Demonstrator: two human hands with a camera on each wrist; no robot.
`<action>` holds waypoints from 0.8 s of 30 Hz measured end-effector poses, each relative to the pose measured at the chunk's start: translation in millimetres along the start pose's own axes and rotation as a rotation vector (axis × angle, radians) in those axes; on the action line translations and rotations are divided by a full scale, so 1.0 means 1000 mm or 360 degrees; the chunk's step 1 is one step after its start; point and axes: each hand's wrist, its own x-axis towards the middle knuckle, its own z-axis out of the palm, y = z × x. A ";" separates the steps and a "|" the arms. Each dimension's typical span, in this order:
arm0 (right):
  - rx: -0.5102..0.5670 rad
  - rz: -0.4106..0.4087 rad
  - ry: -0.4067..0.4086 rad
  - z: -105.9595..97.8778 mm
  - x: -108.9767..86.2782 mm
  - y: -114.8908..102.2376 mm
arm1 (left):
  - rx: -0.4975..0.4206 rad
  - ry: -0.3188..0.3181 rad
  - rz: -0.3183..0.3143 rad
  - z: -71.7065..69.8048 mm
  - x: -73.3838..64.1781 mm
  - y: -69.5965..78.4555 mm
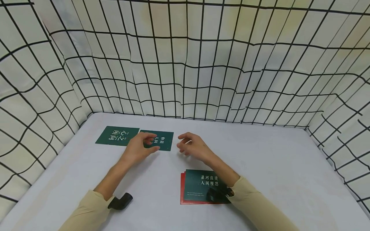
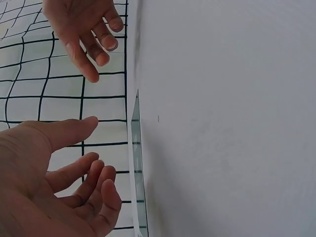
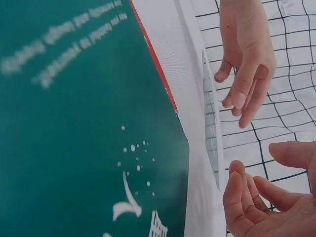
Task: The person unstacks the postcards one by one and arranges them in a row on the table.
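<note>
Two green cards with white writing lie end to end at the back left of the table: the left card (image 1: 111,135) and the right card (image 1: 166,141). My left hand (image 1: 138,148) hovers over the place where they meet, fingers loosely bent and thumb apart, holding nothing. Just right of the right card, my right hand (image 1: 194,148) hangs above the table with relaxed fingers and nothing in them. Under my right forearm sits a stack of green cards (image 1: 199,186) with a red card (image 1: 182,189) showing at its edge. In the right wrist view the stack's top card (image 3: 89,118) looms close.
A white-covered table (image 1: 260,154) spreads beneath both arms. Black netting (image 1: 185,73) over white cloth walls it in at the back and sides. A black wrist device (image 1: 121,202) juts from my left cuff, and another (image 1: 218,194) overlaps the stack.
</note>
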 end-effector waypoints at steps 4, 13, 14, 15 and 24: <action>0.0002 -0.0042 0.0003 -0.005 -0.006 -0.001 | -0.0008 -0.0019 0.0016 0.003 0.000 0.005; -0.0067 -0.0081 0.0030 -0.016 -0.017 0.003 | -0.0017 -0.0054 0.0094 0.012 0.000 0.013; -0.0087 -0.0089 0.0033 -0.017 -0.018 0.003 | -0.0019 -0.0061 0.0105 0.013 -0.001 0.014; -0.0112 -0.0103 0.0038 -0.019 -0.020 0.004 | -0.0024 -0.0068 0.0118 0.014 -0.001 0.015; -0.0227 -0.0192 0.0036 -0.032 -0.032 0.011 | -0.0017 -0.0157 0.0258 0.028 -0.006 0.026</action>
